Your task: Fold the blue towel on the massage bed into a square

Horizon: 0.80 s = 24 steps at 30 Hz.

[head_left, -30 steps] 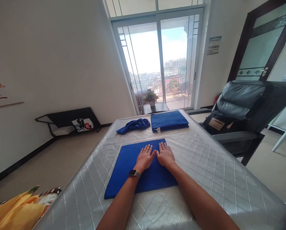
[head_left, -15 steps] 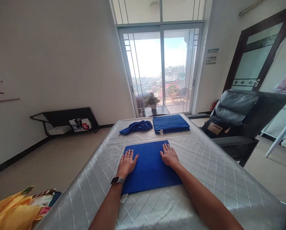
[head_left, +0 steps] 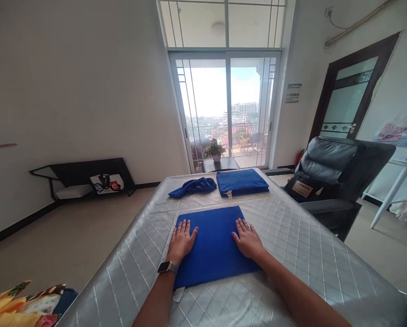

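A flat, rectangular piece of folded blue fabric [head_left: 213, 245] lies in front of me on the quilted silver mattress [head_left: 292, 254]. My left hand [head_left: 183, 238] rests flat on its left edge, fingers outstretched, a watch on the wrist. On the right edge my right hand [head_left: 248, 237] also lies flat, fingers extended and thumb apart. Neither hand grasps anything. A white tag [head_left: 178, 294] sticks out at the fabric's near left corner. Beyond it sits a neat stack of folded blue fabric [head_left: 242, 181], and left of that a crumpled blue cloth [head_left: 194, 186].
A black recliner [head_left: 336, 168] with a dark bag stands along the right side. At the far end, a potted plant [head_left: 216, 150] sits on a small dark table before the glass sliding doors. Colourful cloth [head_left: 22, 304] is piled at the lower left.
My right hand has slid slightly right and nearer along the fabric's right edge. The left hand stays on the left edge. The camera view has tilted up a little.
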### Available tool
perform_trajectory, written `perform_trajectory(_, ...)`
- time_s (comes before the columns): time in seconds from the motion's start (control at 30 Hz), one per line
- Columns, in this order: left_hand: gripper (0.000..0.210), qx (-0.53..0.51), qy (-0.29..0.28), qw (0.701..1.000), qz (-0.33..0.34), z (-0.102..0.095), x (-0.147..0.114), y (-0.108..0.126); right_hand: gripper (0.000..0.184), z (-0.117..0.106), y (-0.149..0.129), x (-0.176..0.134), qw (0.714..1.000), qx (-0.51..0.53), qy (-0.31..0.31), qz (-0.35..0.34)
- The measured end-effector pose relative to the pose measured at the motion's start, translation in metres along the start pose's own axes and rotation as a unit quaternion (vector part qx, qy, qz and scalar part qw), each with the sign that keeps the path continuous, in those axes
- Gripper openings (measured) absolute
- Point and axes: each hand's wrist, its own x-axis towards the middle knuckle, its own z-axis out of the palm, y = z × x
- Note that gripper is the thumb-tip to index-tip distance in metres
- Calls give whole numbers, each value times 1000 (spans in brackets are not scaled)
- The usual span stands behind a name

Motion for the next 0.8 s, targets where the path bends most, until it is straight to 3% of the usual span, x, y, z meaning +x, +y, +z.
perform_trajectory(0.13, 61, 15, -4, 1000, 1, 6, -1, -16, 71, 1, 1, -3, 1000, 15, -3, 7)
perform_trajectory(0.27, 64, 7, 17, 998, -54, 5, -4, -38, 72, -2, -1, -2, 999, 30, -9, 8)
perform_trajectory(0.33, 71, -9, 43, 995, -84, 1, -7, -40, 71, -4, -1, -3, 999, 36, -12, 8)
perform_trajectory(0.4, 75, -31, 68, 995, -73, -5, -9, -30, 72, -5, -1, -3, 999, 44, -15, 7)
perform_trajectory(0.5, 72, -80, 70, 994, 28, -15, -12, 12, 71, -6, -1, -5, 998, 58, -21, 0)
perform_trajectory(0.67, 59, -109, 46, 966, 231, -21, -7, 120, 68, -5, 2, -7, 998, 59, -10, -16)
perform_trajectory(0.73, 56, -104, 56, 954, 274, -19, -4, 155, 70, -4, 5, -7, 998, 47, -17, -38)
perform_trajectory(0.8, 55, -103, 59, 951, 284, -16, -1, 173, 73, -4, 8, -7, 997, 42, -21, -54)
